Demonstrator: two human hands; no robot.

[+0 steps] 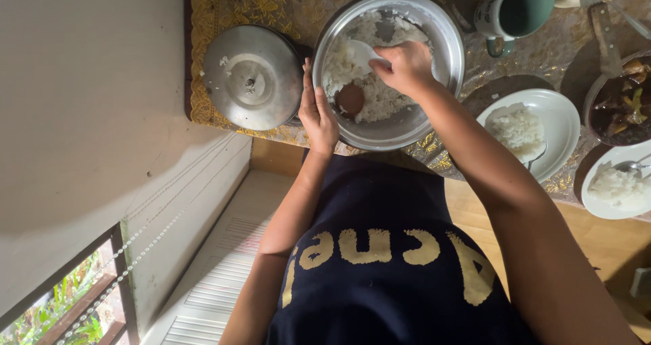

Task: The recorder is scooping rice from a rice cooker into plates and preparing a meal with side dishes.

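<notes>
Nearest the body, the left hand (317,114) lies flat against the rim of the round metal pot (444,33), its grip spread, steadying it. Just beyond, the right hand (407,65) reaches over the pot, its grip pinched around a white plastic rice paddle (363,52) whose blade points left into the clumpy white rice (386,101). Farther left on the patterned counter (224,6) rests a domed steel lid (252,78); to the right, a glossy plate (563,118) holding rice.

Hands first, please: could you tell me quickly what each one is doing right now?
Left hand: open, flat against the rim of the metal pot.
Right hand: closed on the white rice paddle.
</notes>
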